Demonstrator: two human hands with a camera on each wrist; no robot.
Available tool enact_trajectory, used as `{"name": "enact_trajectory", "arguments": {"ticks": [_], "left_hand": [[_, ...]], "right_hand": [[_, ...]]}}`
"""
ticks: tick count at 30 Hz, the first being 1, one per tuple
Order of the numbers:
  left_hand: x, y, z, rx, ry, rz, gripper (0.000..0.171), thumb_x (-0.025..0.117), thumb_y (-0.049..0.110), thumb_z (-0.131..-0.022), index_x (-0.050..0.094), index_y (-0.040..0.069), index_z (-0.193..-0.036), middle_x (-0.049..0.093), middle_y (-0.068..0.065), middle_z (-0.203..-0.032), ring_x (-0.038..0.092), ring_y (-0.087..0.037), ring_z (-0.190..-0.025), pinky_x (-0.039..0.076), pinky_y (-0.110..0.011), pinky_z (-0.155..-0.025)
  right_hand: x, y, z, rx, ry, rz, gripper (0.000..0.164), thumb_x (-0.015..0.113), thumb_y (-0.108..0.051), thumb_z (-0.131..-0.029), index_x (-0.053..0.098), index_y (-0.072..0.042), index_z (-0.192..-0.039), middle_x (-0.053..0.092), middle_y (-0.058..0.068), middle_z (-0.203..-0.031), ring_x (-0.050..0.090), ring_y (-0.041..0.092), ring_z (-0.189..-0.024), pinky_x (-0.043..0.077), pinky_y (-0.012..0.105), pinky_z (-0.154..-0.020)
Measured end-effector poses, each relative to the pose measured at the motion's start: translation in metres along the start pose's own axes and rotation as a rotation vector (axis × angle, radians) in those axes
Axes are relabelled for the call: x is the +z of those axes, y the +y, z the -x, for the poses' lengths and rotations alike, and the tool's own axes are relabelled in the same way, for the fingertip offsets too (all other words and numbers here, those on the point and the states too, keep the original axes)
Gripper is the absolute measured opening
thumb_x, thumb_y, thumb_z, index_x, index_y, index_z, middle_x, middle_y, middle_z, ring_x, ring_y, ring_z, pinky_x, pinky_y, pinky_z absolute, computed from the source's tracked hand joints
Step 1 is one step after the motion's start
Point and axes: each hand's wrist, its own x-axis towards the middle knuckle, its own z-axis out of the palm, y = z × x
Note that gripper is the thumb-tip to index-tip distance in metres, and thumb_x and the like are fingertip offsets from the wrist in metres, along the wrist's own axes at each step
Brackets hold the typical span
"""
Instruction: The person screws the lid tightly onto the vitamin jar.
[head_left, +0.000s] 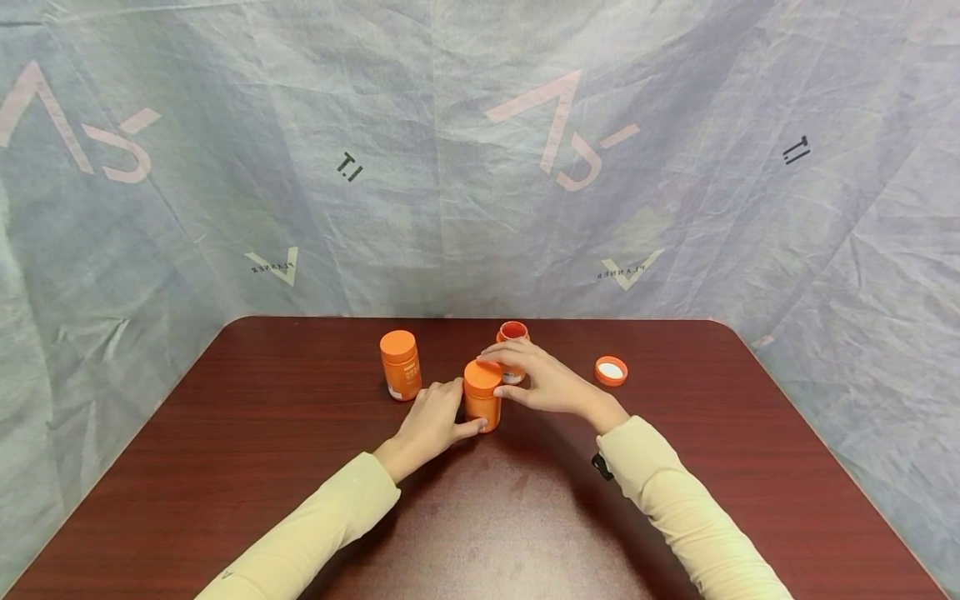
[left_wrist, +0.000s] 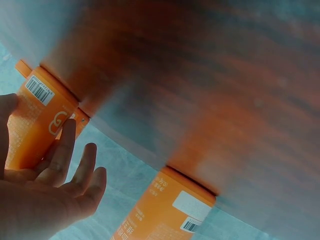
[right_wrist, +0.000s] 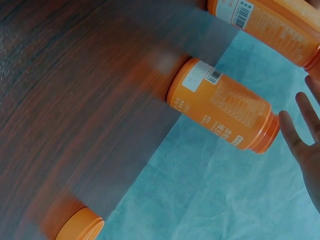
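Observation:
Upright on the table stands an orange jar point(head_left: 482, 410) with an orange lid point(head_left: 482, 377). My left hand point(head_left: 426, 425) holds its body from the left, thumb low at the front. In the left wrist view the outer fingers of the left hand point(left_wrist: 65, 185) are spread off the jar point(left_wrist: 37, 112). From the right, my right hand point(head_left: 536, 379) grips the lid, fingers over the top and thumb at the side. Just behind is a lidless orange jar point(head_left: 513, 331), partly hidden by the right hand; the right wrist view shows this jar point(right_wrist: 225, 107) too.
Left of the hands stands another lidded orange jar point(head_left: 401, 367). A loose orange lid point(head_left: 611, 371) lies on the right, white inside showing. The dark red wooden table point(head_left: 495, 517) ends at a grey cloth backdrop point(head_left: 442, 208).

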Motion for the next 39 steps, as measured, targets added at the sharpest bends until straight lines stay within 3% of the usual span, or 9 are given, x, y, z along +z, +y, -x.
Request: {"name": "enact_trajectory", "arguments": {"ticks": [8,19,29,39], "left_hand": [[0.0010,0.0001,-0.0004,-0.002,0.013,-0.021,0.051,0.068,0.050,-0.075,0.055,0.009,-0.103,0.060,-0.002,-0.084,0.058,-0.025,-0.083,0.044,-0.042,-0.076],[0.0001,0.0012,-0.0002,0.002,0.009,-0.018,0.052,0.068,0.048,-0.076,0.055,0.008,-0.107,0.062,-0.004,-0.087,0.058,-0.026,-0.085,0.043,-0.043,-0.077],[0.0012,0.0010,-0.0008,0.005,0.018,-0.017,0.049,0.068,0.047,-0.075,0.055,0.009,-0.102,0.060,-0.002,-0.083,0.058,-0.026,-0.083,0.044,-0.042,-0.076],[0.0011,0.0010,-0.0006,-0.006,0.017,-0.032,0.050,0.068,0.049,-0.075,0.054,0.008,-0.100,0.058,0.000,-0.078,0.057,-0.025,-0.081,0.044,-0.041,-0.075]], "right_hand": [[-0.0007,-0.0010,0.0008,-0.028,-0.025,-0.001,0.044,0.065,-0.014,-0.084,0.054,-0.011,-0.126,0.055,0.002,-0.127,0.042,0.021,-0.124,0.031,0.042,-0.104],[0.0015,0.0002,0.0003,-0.005,0.027,0.043,0.038,0.070,-0.024,-0.080,0.059,-0.013,-0.115,0.058,-0.002,-0.115,0.047,0.014,-0.116,0.034,0.038,-0.101],[-0.0009,0.0001,0.0010,-0.006,-0.022,-0.011,0.046,0.066,-0.018,-0.084,0.052,-0.013,-0.128,0.052,0.000,-0.131,0.041,0.023,-0.127,0.029,0.043,-0.106],[-0.0009,-0.0014,0.0007,-0.013,-0.036,-0.012,0.044,0.065,-0.016,-0.084,0.053,-0.010,-0.127,0.056,0.002,-0.126,0.043,0.021,-0.124,0.027,0.044,-0.106]]}}
